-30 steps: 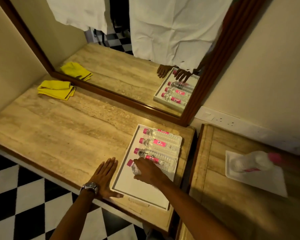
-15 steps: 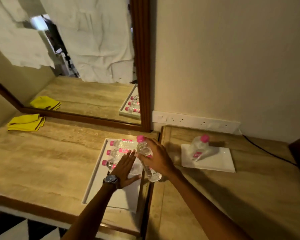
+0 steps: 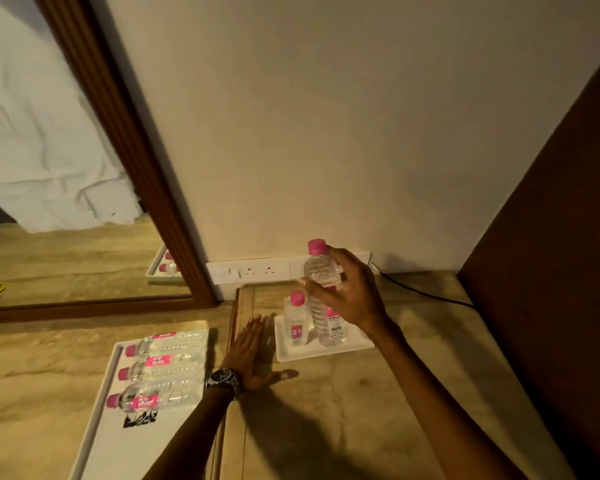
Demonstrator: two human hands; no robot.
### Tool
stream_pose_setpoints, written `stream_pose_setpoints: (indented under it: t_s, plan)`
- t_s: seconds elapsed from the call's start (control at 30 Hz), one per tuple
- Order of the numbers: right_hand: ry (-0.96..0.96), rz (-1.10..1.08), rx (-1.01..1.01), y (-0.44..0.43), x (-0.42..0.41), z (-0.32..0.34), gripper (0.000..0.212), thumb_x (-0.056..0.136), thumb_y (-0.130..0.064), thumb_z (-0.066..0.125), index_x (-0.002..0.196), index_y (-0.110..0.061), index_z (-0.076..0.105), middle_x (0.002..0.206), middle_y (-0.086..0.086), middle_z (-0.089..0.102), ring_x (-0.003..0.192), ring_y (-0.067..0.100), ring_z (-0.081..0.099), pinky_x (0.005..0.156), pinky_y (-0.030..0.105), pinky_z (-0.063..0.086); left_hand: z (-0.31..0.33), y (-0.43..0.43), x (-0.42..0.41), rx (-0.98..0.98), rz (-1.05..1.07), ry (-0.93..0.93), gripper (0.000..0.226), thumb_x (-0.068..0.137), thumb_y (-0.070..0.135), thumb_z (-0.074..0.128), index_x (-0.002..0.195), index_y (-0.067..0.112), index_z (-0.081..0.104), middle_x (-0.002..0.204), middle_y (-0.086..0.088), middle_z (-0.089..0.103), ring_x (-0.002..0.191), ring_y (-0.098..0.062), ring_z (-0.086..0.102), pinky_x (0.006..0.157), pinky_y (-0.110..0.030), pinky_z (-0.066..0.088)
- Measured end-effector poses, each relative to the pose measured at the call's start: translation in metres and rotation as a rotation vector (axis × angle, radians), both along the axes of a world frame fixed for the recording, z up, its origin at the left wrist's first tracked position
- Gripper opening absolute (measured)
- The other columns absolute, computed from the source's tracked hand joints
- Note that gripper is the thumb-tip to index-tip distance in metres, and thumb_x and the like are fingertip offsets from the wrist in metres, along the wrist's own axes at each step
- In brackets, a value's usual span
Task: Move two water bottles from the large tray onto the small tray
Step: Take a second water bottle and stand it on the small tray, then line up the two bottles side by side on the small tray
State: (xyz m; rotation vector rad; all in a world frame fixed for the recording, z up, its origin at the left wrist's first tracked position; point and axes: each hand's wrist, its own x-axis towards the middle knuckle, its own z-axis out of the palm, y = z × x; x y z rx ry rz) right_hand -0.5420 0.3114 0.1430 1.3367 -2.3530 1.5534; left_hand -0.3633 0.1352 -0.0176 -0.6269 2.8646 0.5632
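My right hand [image 3: 350,296] grips a clear water bottle [image 3: 323,271] with a pink cap, upright, its base at or just above the small white tray [image 3: 312,353]. A second pink-capped bottle [image 3: 297,320] stands upright on that tray, just left of the held one. My left hand [image 3: 252,351] lies flat and open on the right countertop, beside the small tray's left edge, a watch on its wrist. The large white tray [image 3: 118,441] sits at lower left with three bottles lying on their sides; the nearest lying bottle [image 3: 153,398] is lowest.
A wood-framed mirror [image 3: 125,140] leans along the left wall. A white socket strip [image 3: 253,271] runs along the wall behind the small tray, with a black cable [image 3: 430,296] trailing right. A dark wooden panel [image 3: 551,271] bounds the right side. A gap separates the two countertops.
My right hand carried the bottle from above the large tray rightward to the small tray, upright. My left hand left the large tray and now rests on the right countertop. The view swung right.
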Motion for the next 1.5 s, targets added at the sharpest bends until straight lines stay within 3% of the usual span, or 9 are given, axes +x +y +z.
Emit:
stream_pose_setpoints:
  t_s: [0.13,0.33,0.6,0.7,0.87,1.07,1.23,1.4,1.5]
  plan:
    - [-0.054,-0.122,0.0,0.021,-0.038,-0.02,0.062,0.075,-0.059,0.079,0.124,-0.026,0.06,0.112,-0.007,0.072,0.097,0.011,0.071,0.081,0.039,0.063,-0.009,0.002,-0.01,0.026,0.066,-0.053,0.143,0.06,0.09,0.06,0.154,0.016,-0.018,0.163,-0.005,-0.024,0.154,-0.024,-0.015,0.125,-0.039,-0.007]
    - [-0.123,-0.153,0.117,0.024,-0.067,-0.074,0.06,0.074,-0.038,0.088,0.125,-0.021,0.06,0.113,-0.004,0.072,0.099,0.011,0.07,0.085,0.041,0.063,-0.031,0.004,-0.013,0.011,0.078,-0.063,0.14,0.065,0.092,0.053,0.152,0.01,-0.02,0.162,-0.008,-0.025,0.155,-0.027,-0.013,0.126,-0.043,-0.004]
    - [-0.167,-0.175,0.108,0.025,-0.065,-0.107,0.06,0.073,-0.043,0.09,0.123,-0.03,0.06,0.113,-0.016,0.068,0.102,-0.015,0.061,0.084,0.005,0.051,-0.044,0.007,-0.014,-0.082,0.09,-0.08,0.131,0.065,0.099,0.026,0.151,0.012,-0.02,0.157,-0.006,-0.027,0.154,-0.025,-0.013,0.126,-0.042,-0.006]
    - [-0.179,-0.183,0.092,0.026,-0.061,-0.11,0.059,0.072,-0.043,0.09,0.121,-0.027,0.06,0.113,-0.012,0.069,0.102,-0.006,0.064,0.083,0.003,0.05,-0.044,0.008,-0.014,-0.093,0.09,-0.089,0.128,0.068,0.098,0.029,0.151,0.012,-0.019,0.16,-0.006,-0.025,0.154,-0.024,-0.013,0.125,-0.041,-0.007]
    - [-0.144,-0.176,0.107,0.029,-0.053,-0.117,0.063,0.072,-0.039,0.091,0.125,-0.023,0.06,0.119,-0.016,0.064,0.105,-0.015,0.059,0.088,-0.004,0.045,-0.041,0.009,-0.014,-0.107,0.077,-0.106,0.127,0.069,0.096,0.028,0.153,0.012,-0.017,0.163,-0.009,-0.022,0.154,-0.026,-0.013,0.128,-0.043,-0.004]
    - [-0.12,-0.166,0.125,0.033,-0.045,-0.123,0.069,0.074,-0.037,0.089,0.133,-0.019,0.057,0.129,-0.002,0.066,0.116,0.012,0.064,0.096,0.024,0.056,-0.035,0.014,-0.011,-0.129,0.043,-0.098,0.12,0.076,0.091,0.031,0.154,0.011,-0.013,0.166,-0.009,-0.015,0.155,-0.026,-0.01,0.129,-0.043,-0.001]
    - [-0.19,-0.182,0.188,0.039,-0.042,-0.131,0.086,0.074,-0.036,0.09,0.145,-0.018,0.046,0.142,0.001,0.059,0.126,0.014,0.057,0.098,0.029,0.054,-0.025,0.016,-0.015,-0.172,-0.102,-0.045,0.116,0.081,0.085,0.037,0.155,0.009,-0.011,0.165,-0.013,-0.014,0.156,-0.029,-0.008,0.128,-0.042,-0.005]
    - [-0.323,-0.192,0.295,0.047,-0.035,-0.148,0.091,0.074,-0.03,0.091,0.149,-0.02,0.04,0.143,0.003,0.06,0.129,0.022,0.059,0.101,0.043,0.058,-0.011,0.024,-0.024,-0.015,-0.026,0.125,0.118,0.081,0.072,0.059,0.155,0.005,-0.004,0.166,-0.015,-0.007,0.156,-0.029,-0.003,0.127,-0.039,-0.003]
    - [-0.384,-0.214,0.384,0.048,-0.032,-0.155,0.088,0.073,-0.03,0.092,0.146,-0.018,0.044,0.141,0.006,0.061,0.129,0.026,0.06,0.101,0.044,0.057,0.003,0.032,-0.036,0.142,0.019,0.263,0.111,0.08,0.061,0.068,0.155,0.003,0.01,0.166,-0.016,0.011,0.154,-0.03,0.014,0.128,-0.043,0.015]
